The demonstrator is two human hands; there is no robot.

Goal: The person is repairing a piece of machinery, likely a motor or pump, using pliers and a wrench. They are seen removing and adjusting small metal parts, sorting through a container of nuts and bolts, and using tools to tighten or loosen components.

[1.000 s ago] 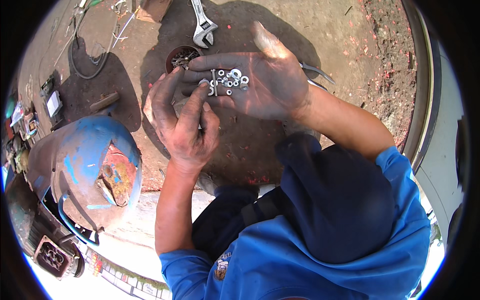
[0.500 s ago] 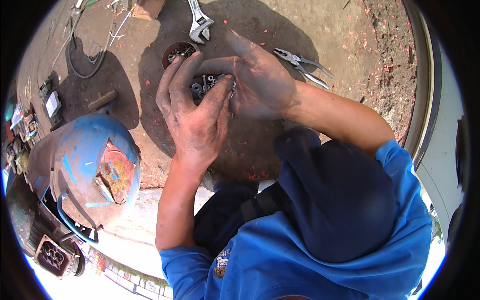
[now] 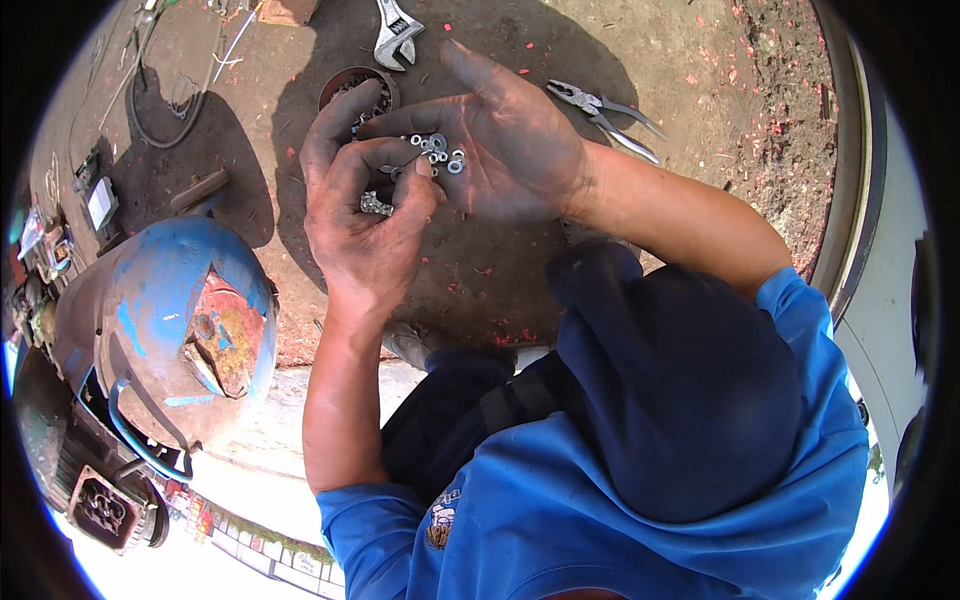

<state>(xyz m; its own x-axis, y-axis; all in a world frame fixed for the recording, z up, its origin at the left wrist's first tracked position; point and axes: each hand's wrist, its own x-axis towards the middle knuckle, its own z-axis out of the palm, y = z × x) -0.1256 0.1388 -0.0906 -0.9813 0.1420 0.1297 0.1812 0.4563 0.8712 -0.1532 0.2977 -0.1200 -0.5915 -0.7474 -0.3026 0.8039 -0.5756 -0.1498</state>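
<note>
My right hand [image 3: 530,155] is turned palm up, its fingers extended to the left and its thumb apart. Several small nuts and washers [image 3: 436,149] lie loose on it. From the left my left hand [image 3: 362,215] reaches over its fingers, back upward and fingers curled. Small shiny metal pieces [image 3: 375,203] show inside that curl; their kind is unclear. The left thumb touches a nut [image 3: 424,167] at the edge of the pile. Both hands are smudged dark. Just beyond the left fingers stands a round brown container [image 3: 330,92] of small hardware, partly covered by them.
An adjustable wrench [image 3: 397,38] lies on the ground beyond the hands, and combination pliers [image 3: 605,115] lie at the far right. A worn blue metal housing [image 3: 150,300] stands at the left. Behind it are a dark hose [image 3: 140,130] and a wood block [image 3: 203,190].
My left hand has shifted slightly left and down, baring more nuts and washers on the right palm. Shiny pieces now show within its curled fingers. The bolt seen between the hands is no longer visible.
</note>
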